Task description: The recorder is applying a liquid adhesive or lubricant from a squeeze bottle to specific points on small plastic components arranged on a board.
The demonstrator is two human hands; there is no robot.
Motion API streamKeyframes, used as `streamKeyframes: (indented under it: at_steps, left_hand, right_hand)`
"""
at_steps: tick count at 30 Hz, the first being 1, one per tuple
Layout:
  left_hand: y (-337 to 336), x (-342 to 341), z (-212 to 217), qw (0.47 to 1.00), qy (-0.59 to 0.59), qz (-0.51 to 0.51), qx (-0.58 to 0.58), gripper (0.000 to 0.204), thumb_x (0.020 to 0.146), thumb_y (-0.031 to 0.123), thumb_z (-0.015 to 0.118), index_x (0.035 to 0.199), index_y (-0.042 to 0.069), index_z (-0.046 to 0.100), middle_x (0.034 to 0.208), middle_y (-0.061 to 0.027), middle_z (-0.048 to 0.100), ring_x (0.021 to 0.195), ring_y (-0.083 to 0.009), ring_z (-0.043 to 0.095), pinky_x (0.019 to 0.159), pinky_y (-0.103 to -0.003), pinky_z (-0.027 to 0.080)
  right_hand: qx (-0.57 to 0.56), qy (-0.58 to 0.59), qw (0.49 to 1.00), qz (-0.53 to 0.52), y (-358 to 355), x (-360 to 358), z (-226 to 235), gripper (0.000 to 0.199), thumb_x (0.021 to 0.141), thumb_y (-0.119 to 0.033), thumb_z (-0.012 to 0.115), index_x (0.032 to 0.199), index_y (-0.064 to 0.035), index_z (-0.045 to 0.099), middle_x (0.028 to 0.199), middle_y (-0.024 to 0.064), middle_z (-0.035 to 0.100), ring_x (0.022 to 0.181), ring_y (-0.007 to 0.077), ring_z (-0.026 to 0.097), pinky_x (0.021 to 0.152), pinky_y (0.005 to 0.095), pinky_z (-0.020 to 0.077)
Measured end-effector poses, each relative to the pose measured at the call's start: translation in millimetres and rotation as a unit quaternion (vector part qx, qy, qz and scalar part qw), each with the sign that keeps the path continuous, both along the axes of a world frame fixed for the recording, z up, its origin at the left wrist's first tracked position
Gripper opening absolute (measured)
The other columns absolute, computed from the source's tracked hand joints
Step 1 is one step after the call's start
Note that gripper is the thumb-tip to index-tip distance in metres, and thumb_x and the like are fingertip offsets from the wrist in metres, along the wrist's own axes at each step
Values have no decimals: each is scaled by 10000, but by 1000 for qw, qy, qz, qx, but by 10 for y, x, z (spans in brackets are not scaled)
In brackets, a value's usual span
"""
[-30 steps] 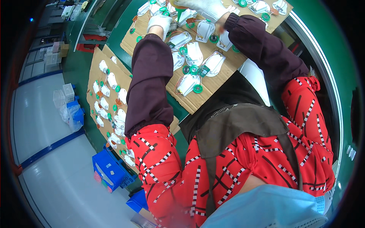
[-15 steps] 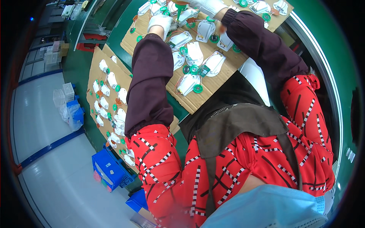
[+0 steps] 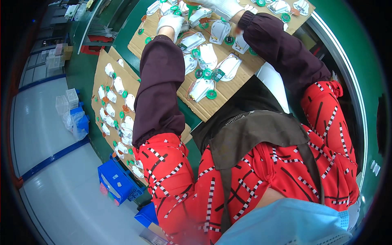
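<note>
Both my hands wear white gloves and work at the far end of a cardboard sheet. My right hand (image 3: 224, 7) is closed round a tool with a green tapered tip (image 3: 192, 10), which points down; the top edge cuts off its upper part. Next to that tip, my left hand (image 3: 170, 23) is closed, its fingertips low among the white shells, and what they hold is hidden. White plastic shells (image 3: 220, 31) lie around, with thin wires, green-rimmed round parts (image 3: 211, 94) and small green circuit boards (image 3: 218, 74).
The cardboard sheet (image 3: 200, 110) covers the green table. On the left, another cardboard sheet (image 3: 100, 75) carries several similar shells. Blue bins (image 3: 116, 179) stand below it, and clear plastic boxes (image 3: 72, 98) stand further left. A white-edged metal rail (image 3: 341, 53) runs along the right.
The scene has shifted slightly left in the view. The green tip and my right hand have moved a little left. My left hand stays low among the shells.
</note>
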State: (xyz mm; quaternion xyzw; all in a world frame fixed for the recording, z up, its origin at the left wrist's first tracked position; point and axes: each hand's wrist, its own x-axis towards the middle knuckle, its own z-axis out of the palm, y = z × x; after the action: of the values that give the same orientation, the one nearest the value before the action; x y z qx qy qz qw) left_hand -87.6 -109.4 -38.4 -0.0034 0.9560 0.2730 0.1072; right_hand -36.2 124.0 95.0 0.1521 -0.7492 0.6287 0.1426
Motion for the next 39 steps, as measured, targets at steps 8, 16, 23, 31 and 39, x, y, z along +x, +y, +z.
streamKeyframes:
  at_steps: [8, 16, 23, 31, 39]
  left_hand:
    - [299, 327, 384, 971, -64, 140, 183, 281, 846, 299, 515, 979, 132, 696, 1058, -65, 674, 963, -263, 631, 848, -341, 487]
    - [-110, -50, -170, 999, 40, -33, -2, 284, 869, 279, 512, 1053, 132, 670, 1119, -77, 648, 1011, -272, 617, 877, -354, 489]
    - [-83, -186, -296, 997, 44, -67, 22, 274, 874, 322, 554, 1067, 168, 674, 1129, -66, 646, 1029, -268, 616, 871, -369, 494]
    - [-333, -57, -260, 994, 67, -72, 42, 349, 828, 414, 620, 1052, 156, 686, 1124, -68, 654, 1044, -260, 620, 858, -391, 505]
    - [449, 363, 720, 957, 140, 34, -252, 299, 821, 319, 580, 1093, 226, 660, 1159, -115, 625, 1064, -305, 590, 917, -379, 463]
  right_hand:
    - [41, -9, 996, 73, 93, 158, 194, 457, 664, -181, 792, 1051, -11, 618, 982, 106, 658, 919, 208, 632, 816, 330, 497]
    - [-58, 1, 997, 55, -31, 71, -23, 558, 660, -154, 801, 1133, -15, 540, 1054, 105, 613, 981, 208, 602, 843, 344, 486]
    - [-100, -27, 994, 46, 68, 117, -19, 552, 670, -131, 793, 1142, -6, 537, 1046, 99, 619, 960, 187, 601, 838, 329, 490]
    - [-329, -185, 897, 231, 449, 332, -7, 316, 855, -245, 665, 1121, -92, 592, 1042, 45, 643, 877, 139, 609, 637, 283, 481]
    - [-469, -139, 861, 139, 1648, 787, -132, 334, 907, -362, 583, 1099, -89, 565, 1018, 62, 646, 759, 158, 626, 525, 252, 513]
